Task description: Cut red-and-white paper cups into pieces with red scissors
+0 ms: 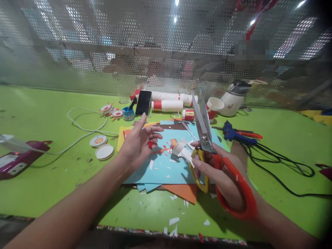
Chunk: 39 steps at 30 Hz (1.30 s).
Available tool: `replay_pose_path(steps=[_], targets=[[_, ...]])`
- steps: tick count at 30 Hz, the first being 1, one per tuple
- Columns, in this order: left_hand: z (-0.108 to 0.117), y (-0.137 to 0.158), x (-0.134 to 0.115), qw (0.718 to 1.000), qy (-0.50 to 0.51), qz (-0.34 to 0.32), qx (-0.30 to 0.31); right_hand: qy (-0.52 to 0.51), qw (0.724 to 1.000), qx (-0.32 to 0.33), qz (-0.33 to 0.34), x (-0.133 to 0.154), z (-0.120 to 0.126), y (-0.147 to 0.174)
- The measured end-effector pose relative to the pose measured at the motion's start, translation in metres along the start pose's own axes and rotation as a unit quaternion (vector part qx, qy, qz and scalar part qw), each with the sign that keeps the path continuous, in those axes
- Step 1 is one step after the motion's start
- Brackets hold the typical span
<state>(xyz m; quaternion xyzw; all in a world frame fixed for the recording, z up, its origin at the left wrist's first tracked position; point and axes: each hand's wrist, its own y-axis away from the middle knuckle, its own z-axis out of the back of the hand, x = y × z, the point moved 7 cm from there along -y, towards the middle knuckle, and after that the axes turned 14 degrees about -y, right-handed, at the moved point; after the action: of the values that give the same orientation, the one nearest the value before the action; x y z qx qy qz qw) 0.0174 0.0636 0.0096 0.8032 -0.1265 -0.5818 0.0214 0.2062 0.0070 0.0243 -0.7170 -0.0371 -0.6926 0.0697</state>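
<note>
My right hand (228, 176) grips a large pair of scissors (204, 133) by its red and yellow handles, the blades pointing up and slightly apart. My left hand (140, 143) hovers over the blue paper (166, 173), its thumb raised and fingers loosely bent apart. A small red spot (150, 144) shows at its fingers; I cannot tell whether it is touching them or lies behind. Between the hands lies a curled white paper piece (181, 149), partly hidden by the scissors' yellow handle. Red and white scraps (162, 150) are scattered around it on the blue sheet.
Behind the paper are paper-cup tubes (167, 105), a phone (143, 102), a blue jar (128, 113), a white cup (215, 103) and a kettle (232, 100). A blue glue gun (237, 135) with black cable lies right. A purple power strip (23, 160) and round discs (104, 152) lie left.
</note>
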Motion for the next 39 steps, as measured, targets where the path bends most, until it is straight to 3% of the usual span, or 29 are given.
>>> replay_pose_path(steps=[5,10,15,19,24,27,32,39], targets=[[0.019,-0.012,-0.005,1.0,0.01,0.0,-0.022,0.002,1.0,0.011,0.005,0.0,-0.001,0.0],[0.043,-0.019,-0.022,0.988,-0.09,-0.059,-0.111,0.023,1.0,0.014,-0.008,0.001,0.0,0.001],[0.047,-0.027,-0.013,0.983,-0.16,-0.012,-0.092,0.048,0.999,0.005,0.006,0.004,0.003,0.001],[0.027,-0.021,-0.008,0.97,-0.242,-0.016,-0.018,0.038,0.999,-0.003,0.02,0.002,0.007,-0.001],[-0.023,0.008,0.005,0.926,-0.367,-0.024,0.089,0.038,0.998,-0.009,0.052,0.003,0.006,-0.003],[-0.049,0.026,0.015,0.918,-0.369,-0.031,0.145,0.043,0.996,-0.008,0.073,0.008,0.001,-0.003],[-0.051,0.035,0.02,0.934,-0.332,-0.039,0.123,0.077,0.993,0.0,0.094,0.016,-0.009,0.002],[-0.051,0.035,0.025,0.958,-0.247,-0.006,0.146,0.043,0.995,0.026,0.09,0.01,-0.016,0.004]])
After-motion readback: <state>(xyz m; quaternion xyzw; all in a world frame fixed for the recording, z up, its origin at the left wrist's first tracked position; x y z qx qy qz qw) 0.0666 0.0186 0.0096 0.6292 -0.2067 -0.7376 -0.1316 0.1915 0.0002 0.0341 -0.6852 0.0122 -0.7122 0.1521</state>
